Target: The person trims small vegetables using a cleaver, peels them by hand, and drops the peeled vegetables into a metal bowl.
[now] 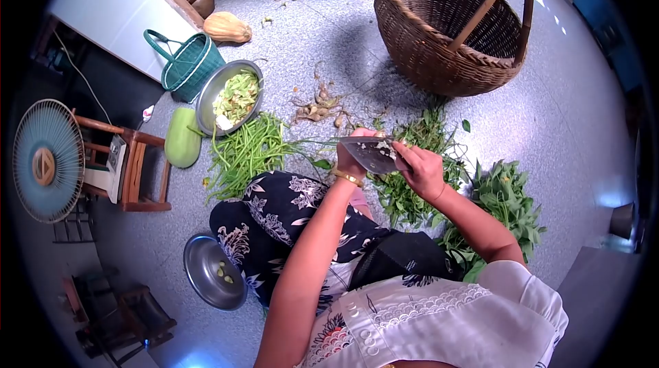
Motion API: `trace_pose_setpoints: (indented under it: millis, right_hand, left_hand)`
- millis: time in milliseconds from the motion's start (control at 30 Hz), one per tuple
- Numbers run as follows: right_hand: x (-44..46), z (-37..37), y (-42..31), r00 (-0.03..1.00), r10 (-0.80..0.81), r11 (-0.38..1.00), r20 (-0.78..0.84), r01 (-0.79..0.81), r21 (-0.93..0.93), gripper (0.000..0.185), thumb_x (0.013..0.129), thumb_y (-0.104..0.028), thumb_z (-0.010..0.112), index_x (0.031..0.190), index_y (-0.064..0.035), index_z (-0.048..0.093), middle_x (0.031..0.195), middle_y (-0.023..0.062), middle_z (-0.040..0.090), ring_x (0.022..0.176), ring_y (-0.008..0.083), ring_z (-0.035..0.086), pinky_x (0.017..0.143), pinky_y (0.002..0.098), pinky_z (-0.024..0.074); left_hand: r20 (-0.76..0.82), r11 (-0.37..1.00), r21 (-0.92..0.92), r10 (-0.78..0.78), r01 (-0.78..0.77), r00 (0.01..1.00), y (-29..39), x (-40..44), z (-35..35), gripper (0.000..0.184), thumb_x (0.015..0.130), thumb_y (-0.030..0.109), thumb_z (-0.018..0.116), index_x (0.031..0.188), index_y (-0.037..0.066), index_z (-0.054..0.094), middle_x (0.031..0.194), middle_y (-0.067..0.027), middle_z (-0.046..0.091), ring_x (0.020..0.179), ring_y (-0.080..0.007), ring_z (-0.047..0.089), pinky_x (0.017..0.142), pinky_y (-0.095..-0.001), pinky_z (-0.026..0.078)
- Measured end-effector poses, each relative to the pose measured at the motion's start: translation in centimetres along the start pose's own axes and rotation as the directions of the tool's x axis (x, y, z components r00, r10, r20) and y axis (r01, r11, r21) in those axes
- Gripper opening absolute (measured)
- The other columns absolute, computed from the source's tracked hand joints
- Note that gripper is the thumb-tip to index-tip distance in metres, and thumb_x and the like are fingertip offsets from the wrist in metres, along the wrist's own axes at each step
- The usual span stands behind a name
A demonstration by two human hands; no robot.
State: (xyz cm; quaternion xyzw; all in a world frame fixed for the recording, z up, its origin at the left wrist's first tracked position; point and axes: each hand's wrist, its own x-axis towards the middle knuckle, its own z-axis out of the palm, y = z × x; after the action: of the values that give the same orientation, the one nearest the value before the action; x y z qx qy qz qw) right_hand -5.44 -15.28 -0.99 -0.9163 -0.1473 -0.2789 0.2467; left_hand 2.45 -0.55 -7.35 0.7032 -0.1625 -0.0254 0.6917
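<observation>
Although no handle shows, the dark blade (pixel 371 156), between both hands beyond the knees, is probably stiff, weighty; grip away from edge. Right hand (pixel 425 170): fingers bent against it, pinch uncertain. Left hand (pixel 349 163): partly hidden, cannot tell.

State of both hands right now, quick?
Left hand: at the broad metal blade, partly behind it; grip hidden, can't tell open or closed.
Right hand: closed on the blade's right end in the picture.
</observation>
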Motion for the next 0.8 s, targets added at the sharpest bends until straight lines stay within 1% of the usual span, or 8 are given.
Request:
trace_pose_setpoints:
  millis: [67, 133, 267, 433, 533, 633, 667, 800]
  right_hand:
    - [-0.2, 0.3, 0.1, 1.0, -0.003, 1.0, -0.008, 0.003, 0.004, 0.028, 0.069, -0.011, 0.06, 0.097, -0.0085, 0.056, 0.055, 0.0049, 0.044, 0.045, 0.0198, 0.047, 0.042, 0.031, 0.0389]
    - [-0.5, 0.4, 0.1, 1.0, -0.009, 1.0, -0.004, 0.009, -0.029, 0.031, 0.068, -0.011, 0.06, 0.098, -0.0087, 0.055, 0.055, 0.0046, 0.045, 0.045, 0.0193, 0.047, 0.042, 0.0306, 0.0393]
    - [-0.6, 0.1, -0.2, 1.0, 0.02, 0.999, 0.017, -0.02, -0.028, 0.038, 0.065, -0.006, 0.059, 0.103, -0.0077, 0.054, 0.057, 0.0063, 0.047, 0.046, 0.0216, 0.048, 0.044, 0.0317, 0.04]
    - [-0.7, 0.2, -0.1, 1.0, 0.009, 0.998, -0.017, -0.01, -0.054, 0.034, 0.067, -0.011, 0.06, 0.101, -0.0092, 0.055, 0.054, 0.0038, 0.043, 0.044, 0.0189, 0.046, 0.042, 0.0308, 0.039]
    - [-1.1, 0.1, -0.2, 0.999, 0.036, 0.995, 0.009, -0.035, -0.089, 0.034, 0.067, -0.011, 0.06, 0.1, -0.0086, 0.055, 0.056, 0.0048, 0.046, 0.046, 0.0194, 0.049, 0.043, 0.0306, 0.04]
    - [-1.6, 0.9, 0.4, 0.985, 0.172, 0.984, 0.0, -0.172, -0.039, 0.032, 0.069, -0.011, 0.058, 0.101, -0.0091, 0.054, 0.063, 0.0089, 0.053, 0.051, 0.0234, 0.053, 0.047, 0.0327, 0.0427]
    - [-1.9, 1.3, 1.3, 0.985, 0.173, 0.984, -0.001, -0.173, -0.039, 0.032, 0.069, -0.011, 0.058, 0.101, -0.0091, 0.054, 0.063, 0.0089, 0.053, 0.051, 0.0234, 0.053, 0.047, 0.0327, 0.0427]
    - [-4.7, 4.1, 6.2, 0.809, 0.515, 0.857, 0.284, -0.479, -0.19, 0.02, 0.074, -0.018, 0.052, 0.091, -0.0089, 0.055, 0.07, 0.0156, 0.056, 0.06, 0.031, 0.056, 0.054, 0.0397, 0.0443]
  left_hand:
    - [0.008, 1.0, -0.025, -0.013, 0.014, 1.0, -0.2, 0.0, 0.0, 0.008, 0.073, 0.01, 0.058, 0.077, 0.003, 0.058, 0.069, -0.003, 0.061, 0.061, -0.0085, 0.055, 0.054, -0.0225, 0.044]
    - [0.095, 0.863, -0.449, -0.211, 0.231, 0.973, -0.9, 0.0, 0.0, 0.008, 0.073, 0.011, 0.058, 0.075, 0.003, 0.057, 0.067, -0.0038, 0.06, 0.059, -0.0092, 0.054, 0.053, -0.0229, 0.043]
    - [0.08, 0.882, -0.418, -0.205, 0.219, 0.976, -1.6, -0.1, 0.0, 0.01, 0.072, 0.013, 0.059, 0.072, 0.003, 0.056, 0.066, -0.005, 0.06, 0.058, -0.0107, 0.054, 0.053, -0.0242, 0.043]
    - [0.066, 1.0, 0.014, -0.013, 0.012, 0.998, -0.3, 0.1, -0.2, 0.012, 0.071, 0.014, 0.061, 0.071, 0.004, 0.054, 0.063, -0.0072, 0.058, 0.056, -0.014, 0.056, 0.05, -0.0264, 0.043]
    - [0.199, 0.979, 0.203, -0.043, 0.002, 0.979, 0.4, 0.1, -0.8, 0.006, 0.078, 0.007, 0.052, 0.08, 0.001, 0.054, 0.074, -0.0034, 0.058, 0.066, -0.0099, 0.055, 0.061, -0.0219, 0.046]
    - [0.123, 0.949, 0.314, -0.024, -0.016, 0.992, 3.7, -0.3, -0.4, 0.008, 0.074, 0.003, 0.056, 0.081, -0.001, 0.055, 0.072, -0.0043, 0.059, 0.061, -0.0098, 0.056, 0.057, -0.0215, 0.046]
    - [0.264, 0.954, -0.133, -0.226, 0.268, 0.938, 4.3, -0.6, 0.4, 0.013, 0.071, -0.002, 0.059, 0.083, -0.003, 0.055, 0.073, -0.0058, 0.06, 0.059, -0.0094, 0.056, 0.055, -0.0204, 0.046]
    - [0.227, 0.925, -0.268, -0.21, 0.269, 0.951, 4.6, -0.6, 0.8, 0.018, 0.069, 0.0, 0.063, 0.085, -0.003, 0.055, 0.076, -0.0051, 0.06, 0.064, -0.0086, 0.056, 0.058, -0.0207, 0.047]
